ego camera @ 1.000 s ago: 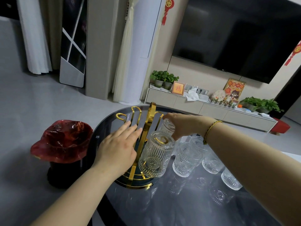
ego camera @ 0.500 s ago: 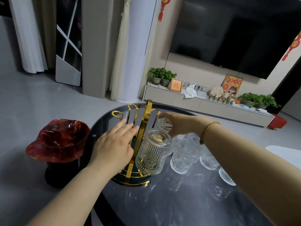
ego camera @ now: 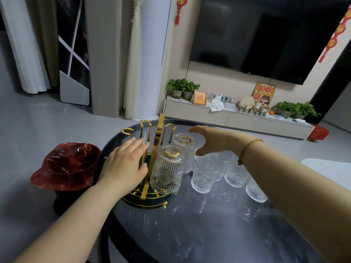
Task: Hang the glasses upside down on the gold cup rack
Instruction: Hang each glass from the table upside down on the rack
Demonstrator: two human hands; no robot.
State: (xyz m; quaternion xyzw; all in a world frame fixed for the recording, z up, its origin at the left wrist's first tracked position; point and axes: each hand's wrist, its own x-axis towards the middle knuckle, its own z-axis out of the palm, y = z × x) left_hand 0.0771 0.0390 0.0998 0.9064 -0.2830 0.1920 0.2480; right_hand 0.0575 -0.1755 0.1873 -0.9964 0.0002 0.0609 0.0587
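The gold cup rack (ego camera: pixel 159 130) stands on a round dark base at the left of the dark glass table (ego camera: pixel 209 224). Two ribbed clear glasses hang upside down on its prongs: a near glass (ego camera: pixel 167 171) and a far glass (ego camera: pixel 185 147). My left hand (ego camera: pixel 124 166) rests flat against the rack's left side, fingers spread, holding nothing. My right hand (ego camera: pixel 212 139) hovers open just right of the far glass, not touching it. Several loose glasses (ego camera: pixel 204 175) stand on the table to the rack's right, partly hidden by my right forearm.
A bin with a red liner (ego camera: pixel 66 166) stands on the floor left of the table. Behind are a low TV cabinet (ego camera: pixel 237 120) with plants and a wall TV. A white surface (ego camera: pixel 326 169) shows at the right edge.
My right hand has let go of the far glass, which now hangs on its prong, and has drawn back to the right with fingers spread. My left hand stays on the rack.
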